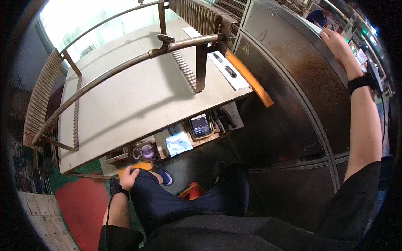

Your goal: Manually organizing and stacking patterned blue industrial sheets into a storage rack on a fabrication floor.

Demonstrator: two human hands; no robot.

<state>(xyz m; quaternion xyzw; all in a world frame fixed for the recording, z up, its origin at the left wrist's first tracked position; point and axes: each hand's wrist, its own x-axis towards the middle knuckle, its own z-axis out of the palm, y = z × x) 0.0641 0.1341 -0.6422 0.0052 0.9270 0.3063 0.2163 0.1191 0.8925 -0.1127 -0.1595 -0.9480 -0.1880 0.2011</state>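
My left hand rests on my knee in dark blue trousers, its fingers laid over the cloth and holding nothing I can see. Far to the right, my outstretched right hand lies open on the top edge of a tall metal cabinet, partly hiding its own fingers. In front of me, a slotted metal rack stands on a pale tabletop. Both of its toothed side walls are joined by round bars, and a wing-shaped clamp screw sits on the nearer bar.
Beneath the tabletop, a shelf holds a lit phone, a purple-lidded bottle and a blue-white packet. An orange strip runs along the table's right edge beside a white sheet. Another person is at the far right.
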